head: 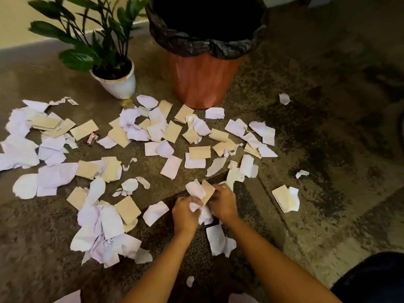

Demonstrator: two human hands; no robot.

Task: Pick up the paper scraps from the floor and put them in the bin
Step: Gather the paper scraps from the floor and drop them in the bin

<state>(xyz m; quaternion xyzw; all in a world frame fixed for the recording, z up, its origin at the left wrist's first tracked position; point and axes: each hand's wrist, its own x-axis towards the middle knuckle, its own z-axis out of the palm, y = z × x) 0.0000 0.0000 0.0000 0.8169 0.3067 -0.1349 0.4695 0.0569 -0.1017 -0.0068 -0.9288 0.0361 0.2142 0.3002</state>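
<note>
Several white and tan paper scraps [172,131] lie scattered over the speckled floor, thickest at the left and centre. My left hand [185,213] and my right hand [223,203] are pressed together low in the middle, both closed on a bunch of scraps [200,193], white pieces and one tan piece sticking up between them. More white scraps [216,239] lie just below my hands. The bin [201,82], orange-brown with a black bag liner [207,43] folded over its rim, stands upright at the top centre, well beyond my hands.
A potted green plant in a white pot [118,84] stands left of the bin. A small dark candy wrapper [91,138] lies among the scraps at the left. A dark rounded shape [371,278] fills the bottom right corner. Single scraps [284,99] lie on the right floor.
</note>
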